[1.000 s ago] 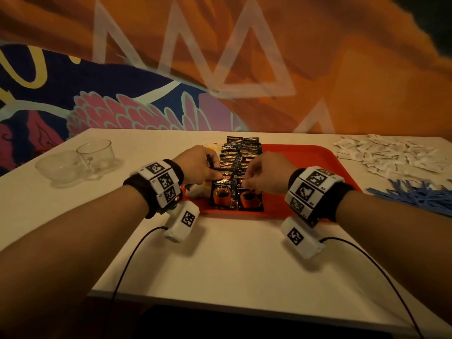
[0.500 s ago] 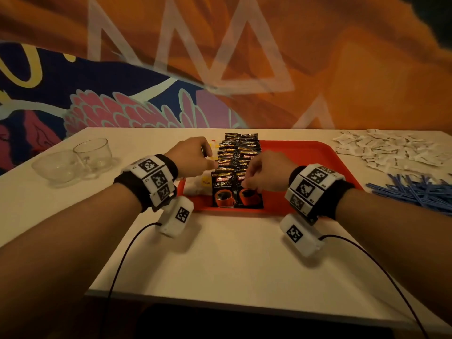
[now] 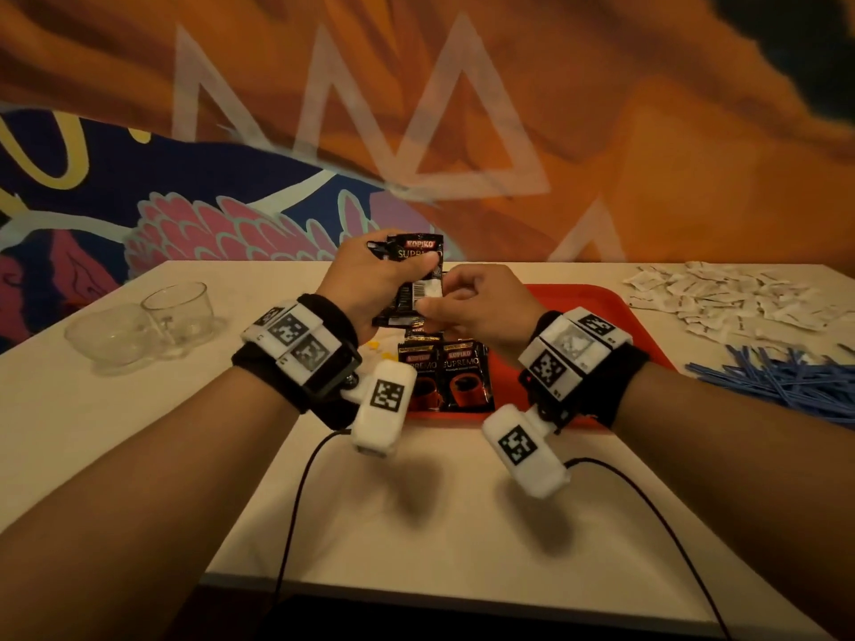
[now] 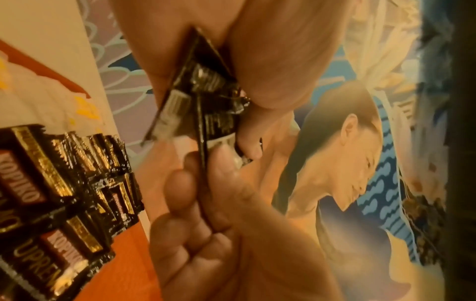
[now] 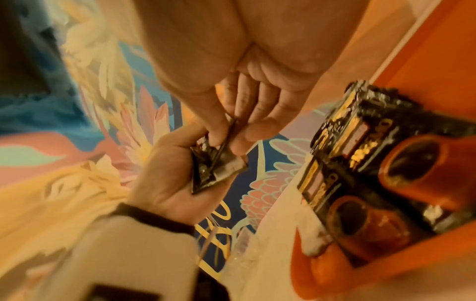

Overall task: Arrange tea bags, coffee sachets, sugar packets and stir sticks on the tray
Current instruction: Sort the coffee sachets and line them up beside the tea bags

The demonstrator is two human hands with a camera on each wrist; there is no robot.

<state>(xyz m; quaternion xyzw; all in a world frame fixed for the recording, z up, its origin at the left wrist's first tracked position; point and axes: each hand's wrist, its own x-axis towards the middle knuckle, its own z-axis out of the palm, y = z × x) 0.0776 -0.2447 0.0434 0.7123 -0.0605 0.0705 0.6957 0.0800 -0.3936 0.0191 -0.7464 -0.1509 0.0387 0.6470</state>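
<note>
1. Left hand (image 3: 370, 275) lifted above the tray's far end, fingers curled round a small bunch of coffee sachets (image 3: 414, 279); right hand (image 3: 476, 305) closed in a pinch on the near sachet's edge, thumb against forefinger.
2. Step in hand, as I judge it: peeling one sachet off the bunch to lay in line; pull from the edge, flat and slow, so the rest stay gripped; set it label up, overlapping its neighbour like the rows below.
3. Red tray (image 3: 578, 307) at table centre; two rows of sachets (image 3: 444, 377) run from its 6 o'clock edge toward 12; white tea bags (image 3: 370, 351) with yellow tags lie just beside them at 9 o'clock, mostly hidden by the wrist; the tray's 3 o'clock half bare.
4. Sugar packets (image 3: 740, 298) loose at 2 o'clock off the tray; blue stir sticks (image 3: 777, 377) heaped at 3 o'clock; neither yet arranged.
5. Two clear cups (image 3: 139, 326) at 9 o'clock on the table; contents, none visible.
</note>
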